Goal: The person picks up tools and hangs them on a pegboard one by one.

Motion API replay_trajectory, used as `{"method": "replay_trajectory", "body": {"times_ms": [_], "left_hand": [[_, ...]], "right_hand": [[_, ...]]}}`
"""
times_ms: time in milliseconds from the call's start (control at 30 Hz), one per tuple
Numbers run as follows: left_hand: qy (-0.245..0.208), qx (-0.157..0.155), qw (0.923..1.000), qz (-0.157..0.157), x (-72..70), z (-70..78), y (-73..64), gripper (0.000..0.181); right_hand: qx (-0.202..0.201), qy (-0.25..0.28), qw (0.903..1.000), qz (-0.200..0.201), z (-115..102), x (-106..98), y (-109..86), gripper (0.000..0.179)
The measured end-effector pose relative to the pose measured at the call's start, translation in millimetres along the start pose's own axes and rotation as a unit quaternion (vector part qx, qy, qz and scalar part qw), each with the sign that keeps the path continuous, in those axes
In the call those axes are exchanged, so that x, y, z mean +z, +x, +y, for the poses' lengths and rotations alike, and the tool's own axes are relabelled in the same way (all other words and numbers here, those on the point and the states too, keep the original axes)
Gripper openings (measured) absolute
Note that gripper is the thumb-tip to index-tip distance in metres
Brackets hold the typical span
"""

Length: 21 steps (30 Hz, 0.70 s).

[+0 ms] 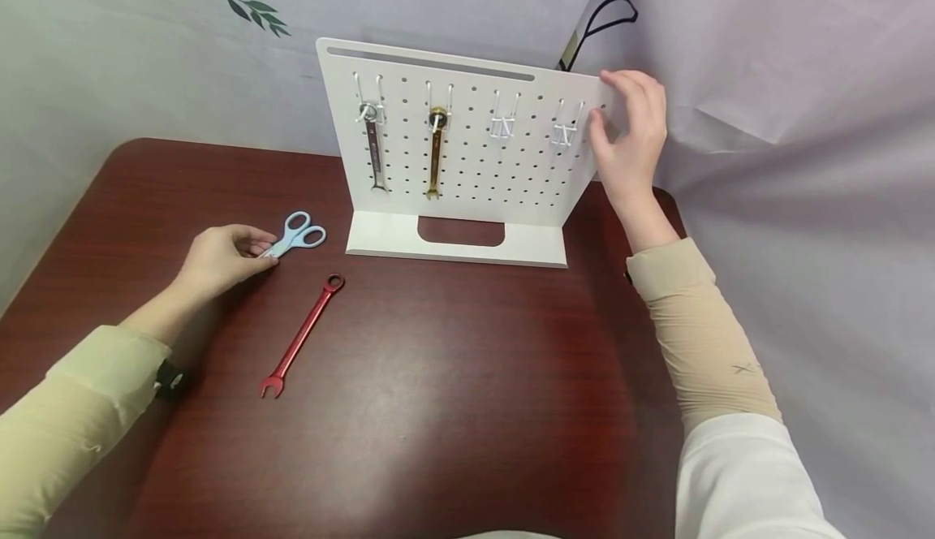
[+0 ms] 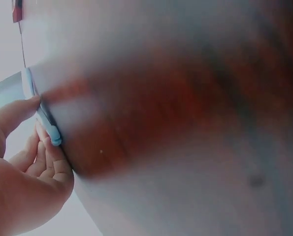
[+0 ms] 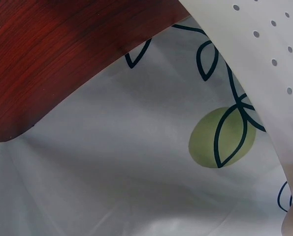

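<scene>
With thumb and fingers, my left hand [image 1: 222,261] pinches light-blue scissors [image 1: 294,239] at the left of the table. Their handle loops point away from the hand, whose fingers hide most of the blades. The left wrist view shows the scissors [image 2: 48,125] edge-on between thumb and fingers. My right hand [image 1: 635,141] grips the upper right edge of a white pegboard [image 1: 467,178], thumb at its front. On the board hang a silver wrench [image 1: 375,153] and a gold wrench [image 1: 436,157]. A red wrench [image 1: 302,340] lies on the table, near the left hand.
Two white hooks, one mid-right [image 1: 504,125] and one farther right [image 1: 565,133], carry nothing. The board's base stands on the dark red-brown table [image 1: 438,360]. Pale patterned cloth [image 1: 789,157] hangs behind and to the right, close to the table's edge.
</scene>
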<state>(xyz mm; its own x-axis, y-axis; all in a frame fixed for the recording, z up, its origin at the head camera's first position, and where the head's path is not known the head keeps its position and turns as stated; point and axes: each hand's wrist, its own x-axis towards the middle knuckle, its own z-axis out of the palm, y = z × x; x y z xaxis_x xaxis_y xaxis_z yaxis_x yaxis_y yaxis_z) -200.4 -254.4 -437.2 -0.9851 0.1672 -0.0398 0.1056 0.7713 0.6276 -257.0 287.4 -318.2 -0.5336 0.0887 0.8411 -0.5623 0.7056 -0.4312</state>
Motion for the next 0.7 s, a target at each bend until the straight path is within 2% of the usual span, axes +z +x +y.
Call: {"method": "replay_trajectory", "body": {"times_ms": [133, 233, 567, 700], "left_hand": [[0.012, -0.003, 0.9996, -0.026, -3.9, 0.0, 2.0, 0.036], [0.017, -0.005, 0.9993, -0.034, -4.7, -0.6, 2.1, 0.036], [0.015, -0.006, 0.9998, -0.008, -3.5, 4.1, -1.7, 0.029], [0.005, -0.015, 0.9998, -0.009, -6.7, 3.2, 0.5, 0.030]], "right_hand": [[-0.001, 0.000, 1.0000, -0.001, -1.9, -0.7, 0.2, 0.033], [-0.001, -0.002, 1.0000, -0.004, -2.8, -1.3, -0.1, 0.033], [-0.009, -0.009, 0.9999, -0.004, -2.4, -1.5, -1.6, 0.034], [-0.010, -0.009, 0.9999, -0.004, -2.7, -1.7, -1.0, 0.034]]}}
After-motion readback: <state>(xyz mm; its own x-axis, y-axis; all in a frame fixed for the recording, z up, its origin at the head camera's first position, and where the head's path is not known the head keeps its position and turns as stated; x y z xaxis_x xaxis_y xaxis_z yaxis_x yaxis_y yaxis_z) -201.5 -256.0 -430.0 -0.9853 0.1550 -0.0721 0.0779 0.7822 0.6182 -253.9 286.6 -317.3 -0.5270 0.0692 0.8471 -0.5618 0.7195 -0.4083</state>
